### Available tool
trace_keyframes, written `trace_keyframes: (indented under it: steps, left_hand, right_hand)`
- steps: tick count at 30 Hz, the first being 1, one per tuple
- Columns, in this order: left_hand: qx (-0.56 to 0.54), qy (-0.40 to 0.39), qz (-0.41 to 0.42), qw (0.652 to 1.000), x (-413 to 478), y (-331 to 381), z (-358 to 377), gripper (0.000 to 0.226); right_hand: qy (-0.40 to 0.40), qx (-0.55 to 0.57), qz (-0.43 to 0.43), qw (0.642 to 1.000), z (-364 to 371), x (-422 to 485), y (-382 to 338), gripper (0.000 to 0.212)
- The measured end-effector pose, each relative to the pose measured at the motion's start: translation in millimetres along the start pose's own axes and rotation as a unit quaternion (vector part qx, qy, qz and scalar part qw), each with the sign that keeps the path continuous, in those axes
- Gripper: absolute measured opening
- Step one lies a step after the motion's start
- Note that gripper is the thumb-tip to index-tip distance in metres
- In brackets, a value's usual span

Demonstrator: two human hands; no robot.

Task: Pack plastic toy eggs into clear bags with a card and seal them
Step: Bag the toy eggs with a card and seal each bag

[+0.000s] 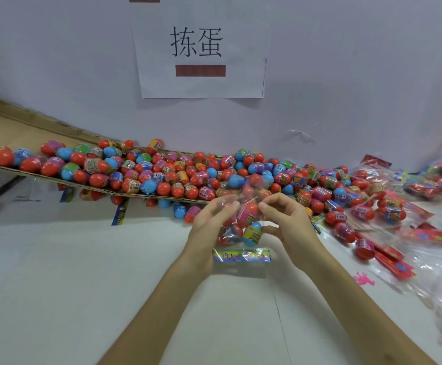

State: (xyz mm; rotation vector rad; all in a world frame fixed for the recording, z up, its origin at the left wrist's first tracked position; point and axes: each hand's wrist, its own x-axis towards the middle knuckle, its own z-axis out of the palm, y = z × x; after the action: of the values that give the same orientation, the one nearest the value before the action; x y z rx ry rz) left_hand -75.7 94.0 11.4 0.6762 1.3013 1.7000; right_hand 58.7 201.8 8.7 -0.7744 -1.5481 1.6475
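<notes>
Head view. Desk: What are the fingers doing?

Operator: I am watching the left hand (209, 233) and the right hand (291, 227) gripping a clear bag (241, 247) between them, above the table (83, 272). The left fingers (233, 204) and right fingers (264, 205) are curling and pinching the bag's upper film, one side each.

Desk: Contents?

Operator: I am counting at least three toy eggs (247, 213) sitting inside, in red, pink and blue, with a striped card (242, 255) lying across the bag's lower end. Behind the hands, loose eggs (177, 175) are spilling off a tilted cardboard sheet (17, 133) onto the table. Filled bags (430, 183) are lying to the right, near a small pink figure (363, 279). A paper sign (201, 48) is hanging on the wall.
</notes>
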Motion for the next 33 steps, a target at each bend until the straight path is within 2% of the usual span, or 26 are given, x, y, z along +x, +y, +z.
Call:
trace_keyframes:
  steps: [2, 6, 10, 16, 20, 24, 29, 33]
  left_hand:
    - [-0.010, 0.007, 0.003, 1.000, 0.2, -0.1, -2.1, 0.022]
    - [-0.023, 0.014, 0.004, 1.000, 0.1, 1.7, -2.4, 0.023]
    - [-0.041, 0.011, -0.009, 0.999, -2.0, 0.2, -0.6, 0.023]
    - [-0.055, -0.033, 0.003, 0.998, -4.2, 1.8, -0.4, 0.043]
    - [-0.039, -0.040, 0.007, 0.998, -4.5, 2.3, -0.4, 0.042]
    - [0.009, -0.035, 0.006, 0.999, -4.4, 0.1, 0.7, 0.050]
    - [0.000, -0.010, -0.022, 1.000, -6.0, 0.9, 3.1, 0.023]
    - [-0.033, -0.002, -0.013, 0.999, -5.9, 1.0, 2.1, 0.029]
  right_hand:
    - [0.002, 0.004, 0.000, 1.000, -1.4, 0.4, -0.3, 0.009]
    - [-0.018, 0.034, 0.019, 0.999, -2.1, 1.6, -1.0, 0.004]
    - [-0.053, 0.015, 0.036, 0.998, 3.0, -0.7, -1.2, 0.026]
    - [-0.080, -0.008, 0.016, 0.997, 6.1, -5.4, -5.9, 0.035]
    - [-0.055, -0.004, 0.033, 0.998, 6.4, -5.0, -5.2, 0.041]
    - [-0.050, 0.008, 0.025, 0.998, 5.5, -6.5, -4.4, 0.033]
    - [-0.060, 0.024, 0.024, 0.998, 8.0, -8.3, -3.9, 0.027]
    - [-0.084, 0.010, 0.016, 0.996, 8.2, -6.8, -3.5, 0.025]
